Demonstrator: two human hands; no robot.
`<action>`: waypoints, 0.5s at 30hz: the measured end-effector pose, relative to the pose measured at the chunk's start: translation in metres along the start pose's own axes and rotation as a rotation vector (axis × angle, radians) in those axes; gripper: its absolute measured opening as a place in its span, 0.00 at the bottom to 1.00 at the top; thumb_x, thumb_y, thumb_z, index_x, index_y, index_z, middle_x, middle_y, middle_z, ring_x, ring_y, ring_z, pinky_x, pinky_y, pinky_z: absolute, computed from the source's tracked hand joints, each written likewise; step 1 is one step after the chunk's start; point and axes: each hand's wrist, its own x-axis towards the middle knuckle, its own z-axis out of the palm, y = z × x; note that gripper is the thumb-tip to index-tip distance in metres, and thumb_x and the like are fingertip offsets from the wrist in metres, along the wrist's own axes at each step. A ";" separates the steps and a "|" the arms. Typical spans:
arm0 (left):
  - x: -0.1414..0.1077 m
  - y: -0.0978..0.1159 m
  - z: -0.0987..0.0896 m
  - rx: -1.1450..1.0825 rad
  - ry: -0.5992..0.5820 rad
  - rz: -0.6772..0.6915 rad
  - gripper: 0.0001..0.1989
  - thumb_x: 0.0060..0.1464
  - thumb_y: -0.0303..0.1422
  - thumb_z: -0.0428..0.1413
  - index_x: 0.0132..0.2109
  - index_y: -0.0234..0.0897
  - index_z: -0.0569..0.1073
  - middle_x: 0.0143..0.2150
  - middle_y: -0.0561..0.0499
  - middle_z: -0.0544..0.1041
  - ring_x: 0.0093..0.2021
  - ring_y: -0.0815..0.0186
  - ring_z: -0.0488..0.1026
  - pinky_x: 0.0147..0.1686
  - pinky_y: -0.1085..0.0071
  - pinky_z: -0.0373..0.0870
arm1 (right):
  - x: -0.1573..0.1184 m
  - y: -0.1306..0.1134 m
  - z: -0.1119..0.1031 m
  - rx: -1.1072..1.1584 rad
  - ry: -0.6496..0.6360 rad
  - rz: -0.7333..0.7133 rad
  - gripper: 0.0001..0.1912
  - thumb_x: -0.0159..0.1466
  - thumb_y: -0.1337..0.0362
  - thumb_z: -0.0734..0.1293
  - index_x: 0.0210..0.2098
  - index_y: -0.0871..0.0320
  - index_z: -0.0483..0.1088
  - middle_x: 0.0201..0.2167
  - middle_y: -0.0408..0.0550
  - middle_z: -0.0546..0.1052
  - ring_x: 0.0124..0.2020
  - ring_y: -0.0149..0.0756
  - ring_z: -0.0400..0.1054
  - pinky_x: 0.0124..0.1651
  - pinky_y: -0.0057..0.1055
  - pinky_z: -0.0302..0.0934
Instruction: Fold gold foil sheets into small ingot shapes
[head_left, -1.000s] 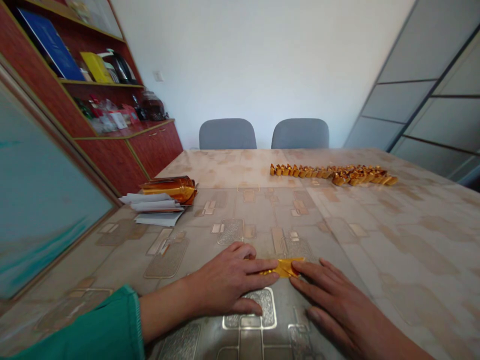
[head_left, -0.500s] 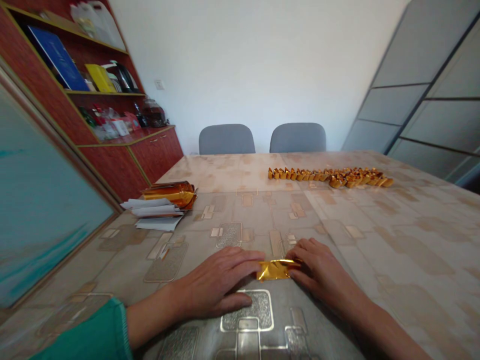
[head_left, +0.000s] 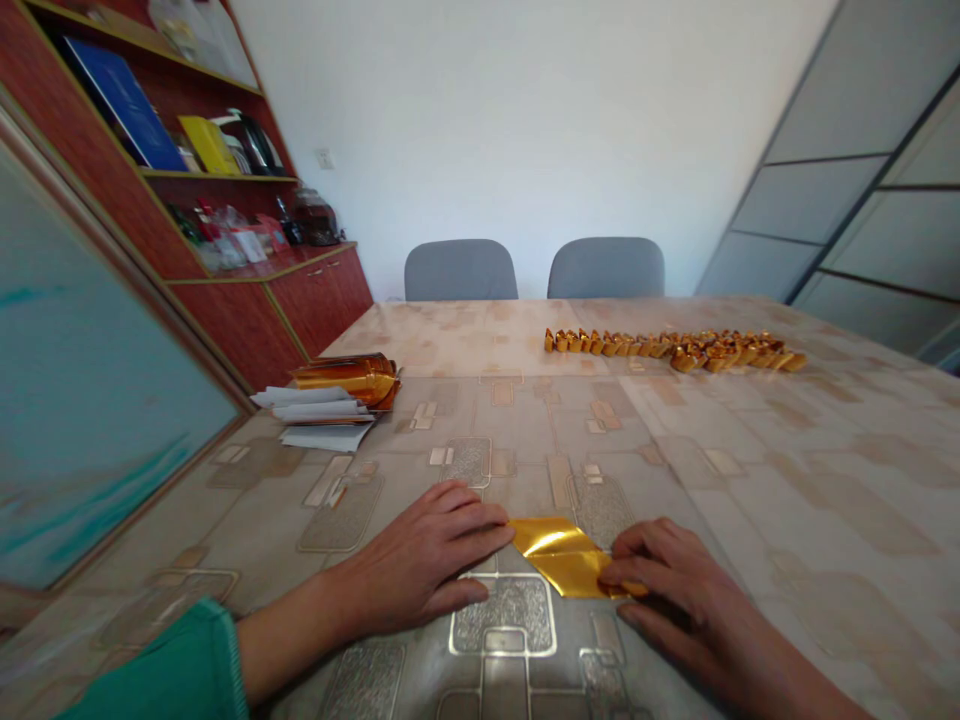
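Two hands lie spread, left hand (head_left: 424, 555) beside, right hand (head_left: 686, 595) pressing gold foil (head_left: 562, 557) now opened wider

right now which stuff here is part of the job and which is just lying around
Part of the job: flat gold foil sheet, right hand, left hand, row of folded gold foil pieces, rolled gold foil sheets.

Lying around: white paper slips, blue binder, grey chairs.

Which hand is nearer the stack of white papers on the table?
Left. The left hand lies flat, behind and to the right of the stack of white papers, not touching it. The right hand is farther away, beyond the crumpled gold foil sheet, its fingers on that foil.
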 end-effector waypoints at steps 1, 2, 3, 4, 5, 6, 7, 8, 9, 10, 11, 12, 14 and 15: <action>0.000 0.000 0.000 -0.008 -0.005 0.004 0.26 0.70 0.48 0.45 0.65 0.37 0.65 0.58 0.42 0.74 0.54 0.54 0.68 0.58 0.55 0.60 | 0.000 0.001 0.000 0.005 0.000 -0.001 0.08 0.68 0.68 0.66 0.43 0.50 0.74 0.43 0.48 0.75 0.46 0.43 0.68 0.48 0.40 0.66; 0.000 -0.001 0.000 -0.014 -0.008 0.007 0.26 0.70 0.48 0.44 0.65 0.37 0.64 0.58 0.42 0.74 0.54 0.54 0.68 0.58 0.55 0.60 | 0.001 0.003 0.000 0.011 0.001 -0.001 0.08 0.68 0.68 0.66 0.43 0.50 0.75 0.43 0.48 0.75 0.46 0.43 0.69 0.48 0.40 0.66; -0.001 -0.001 0.000 -0.019 -0.008 0.010 0.26 0.70 0.48 0.43 0.65 0.37 0.63 0.58 0.42 0.74 0.54 0.55 0.68 0.59 0.56 0.59 | 0.001 0.003 0.000 0.018 0.003 -0.001 0.08 0.68 0.68 0.66 0.43 0.50 0.75 0.43 0.48 0.75 0.46 0.42 0.69 0.48 0.39 0.66; -0.001 -0.001 0.000 -0.020 -0.004 0.010 0.26 0.70 0.48 0.43 0.66 0.37 0.63 0.58 0.42 0.74 0.54 0.55 0.68 0.59 0.56 0.59 | 0.002 0.004 0.000 0.025 0.006 -0.001 0.08 0.68 0.68 0.65 0.43 0.50 0.75 0.43 0.48 0.75 0.45 0.42 0.69 0.48 0.39 0.67; -0.002 -0.002 0.001 -0.017 0.004 0.010 0.26 0.70 0.48 0.42 0.66 0.36 0.62 0.58 0.42 0.74 0.55 0.55 0.68 0.59 0.56 0.60 | 0.003 0.004 0.000 0.032 0.009 0.002 0.08 0.68 0.68 0.66 0.43 0.50 0.75 0.43 0.48 0.75 0.45 0.42 0.69 0.48 0.39 0.67; -0.002 -0.002 0.001 -0.010 0.014 0.011 0.26 0.71 0.47 0.42 0.66 0.36 0.62 0.58 0.42 0.74 0.55 0.55 0.68 0.58 0.57 0.60 | 0.003 0.003 -0.001 0.039 0.009 0.005 0.08 0.68 0.68 0.66 0.43 0.50 0.75 0.43 0.48 0.75 0.46 0.42 0.69 0.48 0.39 0.67; -0.002 -0.002 0.001 -0.002 0.024 0.013 0.26 0.71 0.47 0.42 0.66 0.36 0.62 0.58 0.41 0.74 0.55 0.55 0.68 0.58 0.57 0.60 | 0.003 0.003 -0.001 0.045 0.009 0.008 0.08 0.68 0.68 0.66 0.43 0.50 0.75 0.43 0.47 0.75 0.46 0.41 0.69 0.48 0.38 0.67; -0.002 -0.002 0.001 0.005 0.034 0.017 0.26 0.71 0.47 0.42 0.65 0.35 0.63 0.58 0.41 0.74 0.55 0.55 0.68 0.58 0.57 0.61 | 0.003 0.002 -0.002 0.049 0.007 0.012 0.08 0.68 0.68 0.66 0.42 0.50 0.75 0.43 0.47 0.75 0.46 0.41 0.69 0.48 0.38 0.66; -0.002 -0.002 0.001 0.010 0.041 0.024 0.25 0.71 0.46 0.42 0.64 0.35 0.64 0.57 0.41 0.74 0.54 0.55 0.68 0.58 0.57 0.61 | 0.003 0.002 -0.003 0.052 0.002 0.012 0.07 0.68 0.68 0.66 0.42 0.50 0.75 0.43 0.47 0.75 0.46 0.41 0.69 0.48 0.38 0.66; -0.002 -0.002 0.001 0.012 0.044 0.032 0.25 0.71 0.46 0.42 0.63 0.35 0.65 0.57 0.41 0.75 0.54 0.55 0.68 0.57 0.56 0.61 | 0.003 0.002 -0.003 0.052 -0.002 0.013 0.06 0.68 0.67 0.66 0.41 0.50 0.75 0.43 0.47 0.75 0.46 0.41 0.69 0.48 0.37 0.66; -0.002 -0.002 0.001 0.011 0.045 0.038 0.24 0.71 0.46 0.42 0.62 0.35 0.66 0.56 0.42 0.75 0.54 0.54 0.68 0.57 0.56 0.61 | 0.004 0.002 -0.004 0.049 -0.003 0.010 0.06 0.69 0.67 0.66 0.40 0.51 0.75 0.43 0.47 0.75 0.45 0.40 0.69 0.47 0.37 0.66; -0.002 -0.002 0.000 0.009 0.043 0.041 0.24 0.71 0.46 0.42 0.62 0.35 0.67 0.55 0.42 0.76 0.53 0.54 0.69 0.57 0.55 0.61 | 0.006 0.002 -0.004 0.041 -0.004 0.005 0.06 0.70 0.66 0.65 0.39 0.51 0.75 0.42 0.47 0.75 0.45 0.40 0.69 0.47 0.37 0.66; -0.001 -0.001 0.000 0.005 0.039 0.043 0.24 0.71 0.46 0.42 0.60 0.35 0.69 0.53 0.42 0.77 0.51 0.55 0.69 0.57 0.55 0.62 | 0.012 0.001 -0.005 0.012 0.003 -0.014 0.08 0.70 0.66 0.64 0.36 0.52 0.74 0.40 0.47 0.75 0.43 0.40 0.69 0.45 0.36 0.65; -0.001 0.000 -0.001 0.002 0.037 0.042 0.24 0.71 0.46 0.42 0.60 0.35 0.69 0.52 0.42 0.77 0.50 0.55 0.69 0.56 0.55 0.62 | 0.017 0.000 -0.005 -0.005 0.010 -0.022 0.08 0.70 0.67 0.64 0.37 0.53 0.75 0.39 0.47 0.75 0.42 0.40 0.69 0.44 0.36 0.65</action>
